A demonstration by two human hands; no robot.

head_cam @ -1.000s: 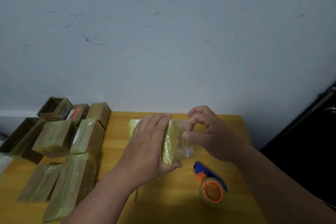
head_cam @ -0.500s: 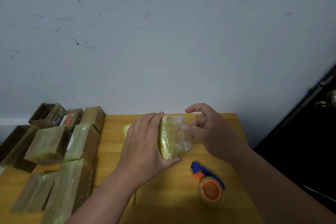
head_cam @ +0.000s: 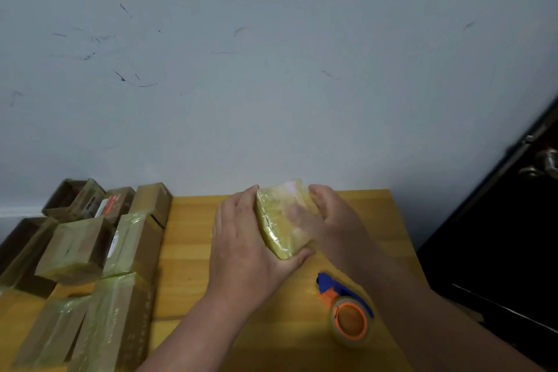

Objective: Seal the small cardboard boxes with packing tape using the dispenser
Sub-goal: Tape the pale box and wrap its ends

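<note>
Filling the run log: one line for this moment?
left hand grips box | right hand presses tape | dispenser idle on table

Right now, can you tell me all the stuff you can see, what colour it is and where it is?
Box being taped: one, yellowish under shiny tape, held between both hands above the table's far middle.
Tape dispenser: one, blue and orange with a clear roll, lying on the table near the right forearm.
Other boxes: about nine, brown, several wrapped in tape, piled at the left.
Table: one, yellow wood.
Wall: grey-white, scuffed with dark marks, behind the table.
Door: one, dark, with a metal handle, at the right.
Left hand: grips the box's left side, thumb under its near end.
Right hand: presses the box's right side; blurred.
</note>
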